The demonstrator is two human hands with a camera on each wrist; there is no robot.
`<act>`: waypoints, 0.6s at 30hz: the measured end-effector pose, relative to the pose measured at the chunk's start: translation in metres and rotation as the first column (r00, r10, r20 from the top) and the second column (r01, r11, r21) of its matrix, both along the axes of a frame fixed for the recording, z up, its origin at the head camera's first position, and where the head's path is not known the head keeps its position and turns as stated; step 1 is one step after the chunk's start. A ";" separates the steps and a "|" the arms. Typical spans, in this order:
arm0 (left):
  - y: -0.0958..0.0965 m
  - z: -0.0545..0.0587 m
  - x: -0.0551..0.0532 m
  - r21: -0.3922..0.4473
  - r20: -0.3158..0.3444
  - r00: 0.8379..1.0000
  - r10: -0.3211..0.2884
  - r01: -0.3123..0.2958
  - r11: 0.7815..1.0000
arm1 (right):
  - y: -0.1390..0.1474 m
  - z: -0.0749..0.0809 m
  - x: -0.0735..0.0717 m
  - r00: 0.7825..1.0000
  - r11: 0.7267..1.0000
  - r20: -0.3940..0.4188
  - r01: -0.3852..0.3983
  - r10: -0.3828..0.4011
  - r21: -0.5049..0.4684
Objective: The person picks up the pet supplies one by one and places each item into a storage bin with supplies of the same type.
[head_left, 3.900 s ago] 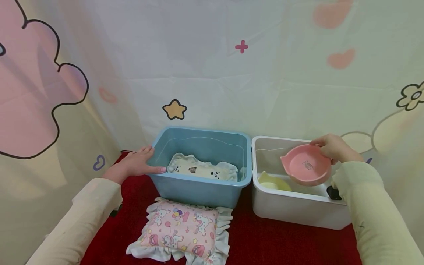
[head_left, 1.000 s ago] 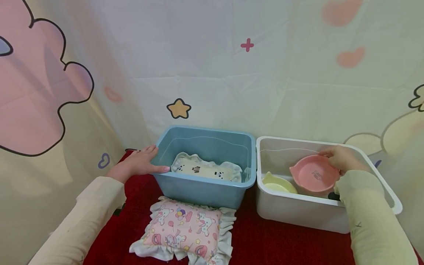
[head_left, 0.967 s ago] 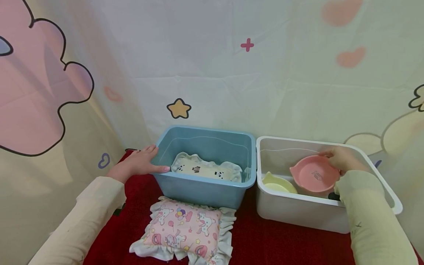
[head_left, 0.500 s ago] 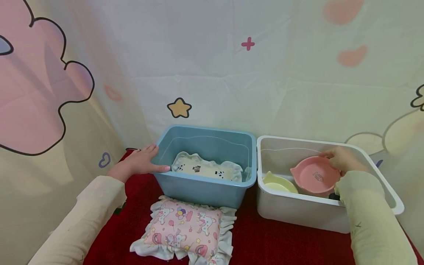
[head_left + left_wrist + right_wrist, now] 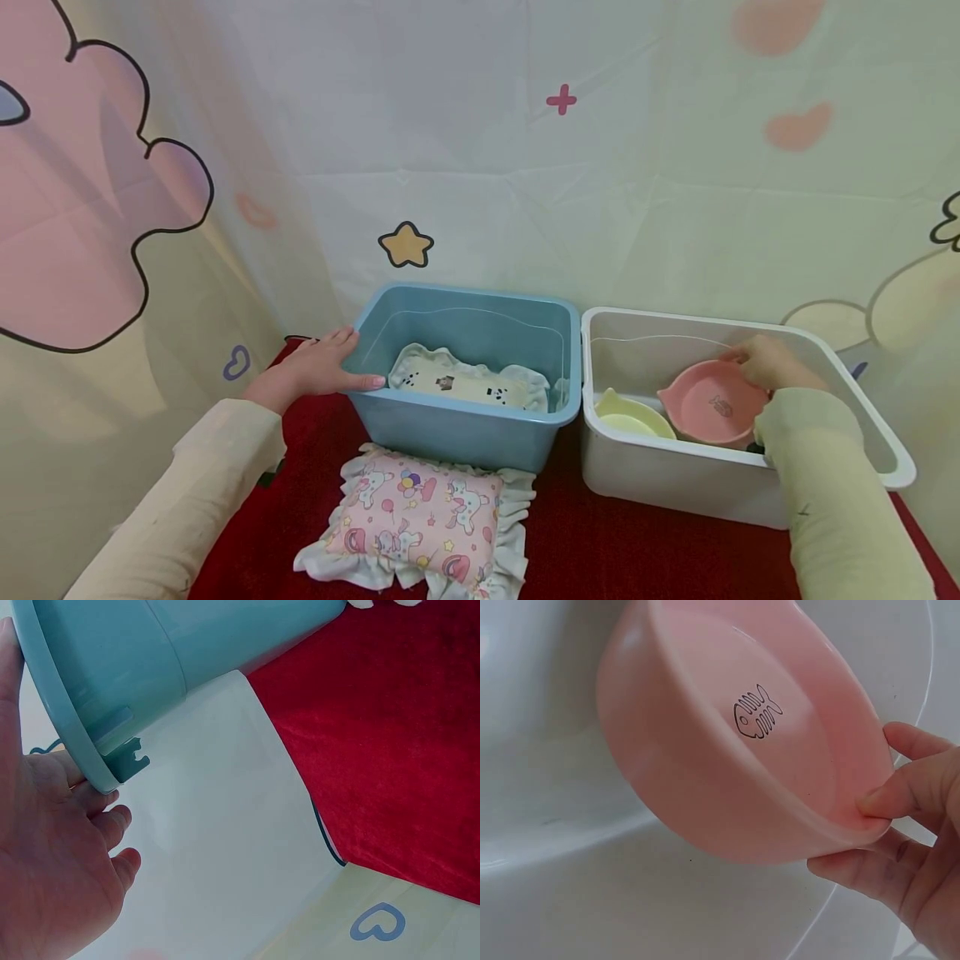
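Note:
My right hand (image 5: 772, 362) pinches a pink cat-eared bowl (image 5: 708, 404) by its rim, down inside the white bin (image 5: 675, 471). In the right wrist view the thumb presses the inner wall of the tilted bowl (image 5: 705, 765), with fingers on the outside. A fishbone drawing marks its floor. Beside it in the bin lies a yellow eared bowl (image 5: 633, 421). My left hand (image 5: 311, 371) rests on the left front corner of the blue bin (image 5: 457, 433), fingers spread along the rim. The left wrist view shows this hand (image 5: 60, 855) against the rim, several fingers loosely bent.
A cream frilled cushion (image 5: 468, 387) with animal prints lies in the blue bin. In front of that bin a pink unicorn pillow (image 5: 416, 517) with white ruffles sits on red cloth (image 5: 645, 550). A printed curtain (image 5: 495, 217) hangs behind both bins, which stand side by side.
My right hand has lowered the pink bowl deeper into the white bin, next to the yellow bowl. My left hand stays at the blue bin's corner. The head view has shifted slightly.

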State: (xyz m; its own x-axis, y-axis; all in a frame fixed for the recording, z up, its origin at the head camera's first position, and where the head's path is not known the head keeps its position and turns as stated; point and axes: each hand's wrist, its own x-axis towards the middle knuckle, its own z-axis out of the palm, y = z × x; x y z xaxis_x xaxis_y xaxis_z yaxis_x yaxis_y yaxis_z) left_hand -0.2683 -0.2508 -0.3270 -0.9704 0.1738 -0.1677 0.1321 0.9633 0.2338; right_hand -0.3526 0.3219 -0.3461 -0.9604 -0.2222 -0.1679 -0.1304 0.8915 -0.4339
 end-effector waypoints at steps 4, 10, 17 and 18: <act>0.000 0.000 0.001 0.002 -0.003 1.000 -0.001 0.001 1.000 | 0.001 -0.001 -0.001 1.000 1.000 0.003 -0.007 0.007 0.019; 0.000 0.000 0.000 -0.003 -0.003 1.000 -0.004 0.004 1.000 | -0.001 0.000 0.002 1.000 0.999 0.010 0.004 -0.005 0.037; -0.001 -0.001 -0.001 0.002 0.007 1.000 0.002 -0.002 1.000 | -0.005 -0.001 0.006 1.000 0.999 -0.002 0.028 -0.028 0.034; -0.001 -0.002 -0.001 0.002 0.007 1.000 0.002 -0.002 1.000 | -0.006 -0.001 0.006 1.000 0.999 -0.003 0.023 -0.023 0.040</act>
State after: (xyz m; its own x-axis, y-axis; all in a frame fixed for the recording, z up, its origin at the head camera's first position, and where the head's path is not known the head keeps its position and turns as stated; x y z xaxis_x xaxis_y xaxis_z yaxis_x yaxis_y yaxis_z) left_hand -0.2692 -0.2522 -0.3287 -0.9696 0.1722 -0.1739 0.1285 0.9630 0.2369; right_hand -0.3463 0.3163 -0.3469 -0.9658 -0.1929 -0.1735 -0.1106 0.9110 -0.3974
